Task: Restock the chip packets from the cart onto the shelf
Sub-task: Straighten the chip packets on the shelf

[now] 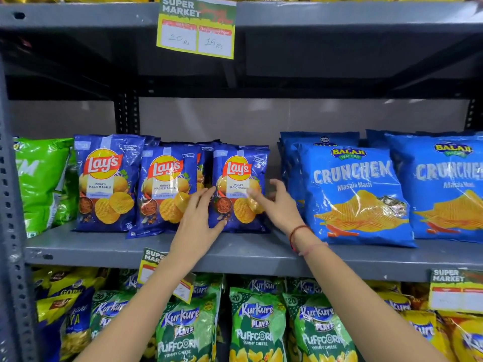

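I've got both hands up at the grey shelf [109, 250], working the rightmost Lay's packet [239, 189] of three standing blue Lay's fronts. Left hand [198, 220]: fingers spread, tips on the packet's left edge, thumb against its lower left corner, so it's bracing, not wrapped around it. Right hand [277, 205]: fingers loosely fanned, tips touching the packet's right front near the chip pic; thumb side lifted toward the gap. Neither hand closes fully on the bag. Room to move: just right of my right fingers there's a narrow dark gap, then the Balaji Crunchem packets [352, 194] start, leaning fwd. Left of my left fingers the middle Lay's packet [167, 189] sits touching or nearly so, no slack there. In front of the packets, a bare strip of shelf runs to the lip below my wrists. Overhead there's plenty of open height up to the next shelf and its price tag [196, 27]. Hard to read: more Lay's bags stand behind the front row, count unclear. Green packets [41, 181] far left are cut by the upright post. My forearms cover part of the lower-row Kurkure packets [257, 325] and a second tag. Cart isn't in view. Red thread on right wrist.
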